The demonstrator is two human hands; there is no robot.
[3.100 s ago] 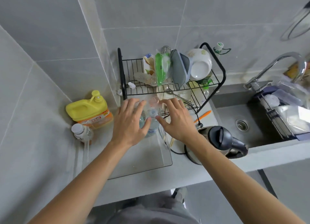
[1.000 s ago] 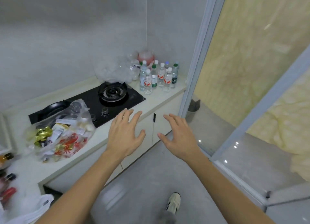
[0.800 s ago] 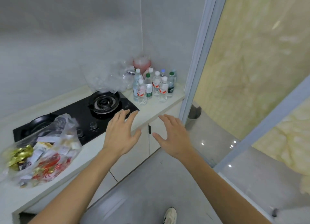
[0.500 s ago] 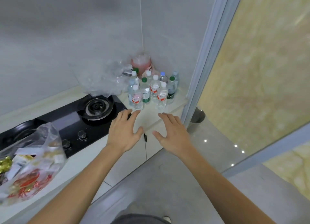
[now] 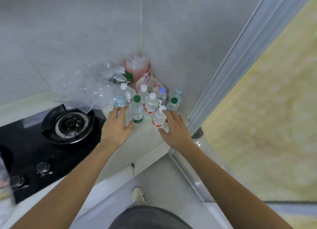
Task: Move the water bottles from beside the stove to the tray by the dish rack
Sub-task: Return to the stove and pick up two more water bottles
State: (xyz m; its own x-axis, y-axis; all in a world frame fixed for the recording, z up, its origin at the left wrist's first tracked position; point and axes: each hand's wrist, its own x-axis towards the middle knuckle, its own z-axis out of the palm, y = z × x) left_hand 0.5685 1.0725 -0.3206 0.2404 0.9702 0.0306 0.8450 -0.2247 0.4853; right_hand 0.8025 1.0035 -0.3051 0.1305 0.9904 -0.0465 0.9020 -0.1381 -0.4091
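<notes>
Several small clear water bottles (image 5: 137, 111), with white, green and pale blue caps, stand in the counter corner to the right of the stove (image 5: 67, 125). My left hand (image 5: 117, 127) is curled around the front-left bottle with a pale blue cap (image 5: 119, 100), most of it hidden by my fingers. My right hand (image 5: 173, 127) wraps the front-right bottle with a white cap and red label (image 5: 159, 118), which leans slightly. The tray and dish rack are out of view.
A crumpled clear plastic bag (image 5: 85, 91) lies behind the burner. A pink jar (image 5: 137, 67) stands in the corner behind the bottles. A sliding door frame (image 5: 223, 74) borders the counter on the right. The counter edge (image 5: 142, 155) is below my hands.
I have turned from the dish rack and stepped up to the stove corner. Both hands went forward from open in the air to closing around the two front bottles.
</notes>
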